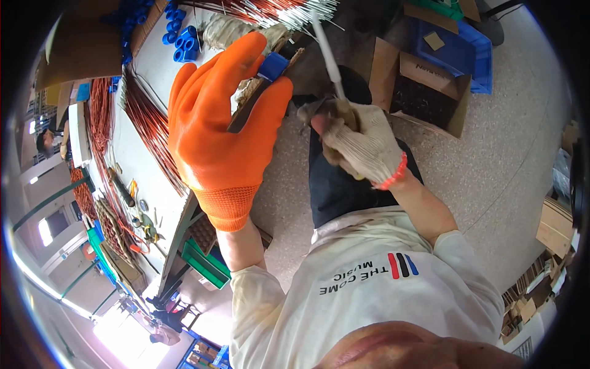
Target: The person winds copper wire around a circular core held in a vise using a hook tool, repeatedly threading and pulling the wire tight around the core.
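Note:
My left hand (215,135), in an orange coated glove, pinches a small blue plastic ring-shaped piece (273,66) between thumb and forefinger near the workbench edge. To its right, my right hand (362,138), in a pale knit glove with an orange-red cuff, is closed around the lower end of a slim white rod (327,52). The fingers are smeared by motion, and the rod's held end is hidden. The rod's upper end reaches towards a bundle of red wires with white tips (295,13). The blue piece and the rod are apart.
More blue pieces (186,46) and long red-brown wires (150,120) lie on the white workbench (132,160). Hand tools (144,221) sit further along it. On the floor stand an open cardboard box (452,120) and a blue crate (482,55). Cartons (556,227) line the right.

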A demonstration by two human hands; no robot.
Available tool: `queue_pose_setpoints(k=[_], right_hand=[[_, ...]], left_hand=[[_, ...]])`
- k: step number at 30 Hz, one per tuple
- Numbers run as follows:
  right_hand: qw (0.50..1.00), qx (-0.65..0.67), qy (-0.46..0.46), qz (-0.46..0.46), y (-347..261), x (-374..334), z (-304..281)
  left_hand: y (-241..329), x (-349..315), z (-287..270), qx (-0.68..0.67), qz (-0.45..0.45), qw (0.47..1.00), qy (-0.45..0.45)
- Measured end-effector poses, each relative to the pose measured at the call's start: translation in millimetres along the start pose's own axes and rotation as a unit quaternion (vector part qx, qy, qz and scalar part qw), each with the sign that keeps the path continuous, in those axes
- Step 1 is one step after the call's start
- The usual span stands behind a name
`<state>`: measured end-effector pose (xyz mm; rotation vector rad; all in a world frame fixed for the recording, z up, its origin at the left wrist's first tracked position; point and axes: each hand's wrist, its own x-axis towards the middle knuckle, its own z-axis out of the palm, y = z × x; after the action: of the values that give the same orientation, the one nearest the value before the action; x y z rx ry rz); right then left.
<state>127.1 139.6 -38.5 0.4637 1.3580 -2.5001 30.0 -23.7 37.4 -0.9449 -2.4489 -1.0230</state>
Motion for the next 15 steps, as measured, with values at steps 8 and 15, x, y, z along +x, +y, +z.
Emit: queue_pose_setpoints(k=[8,15], right_hand=[[0.997,-0.056,0.043,-0.013,-0.8,-3.7,23.5],[0.898,-0.225,0.162,-0.343,56.6,42.1,5.9]], left_hand=[[-27.1,-14.1,-1.7,-0.067,0.030,0.997,0.016],[-29.5,-11.2,16.1,-0.046,0.099,0.992,0.057]])
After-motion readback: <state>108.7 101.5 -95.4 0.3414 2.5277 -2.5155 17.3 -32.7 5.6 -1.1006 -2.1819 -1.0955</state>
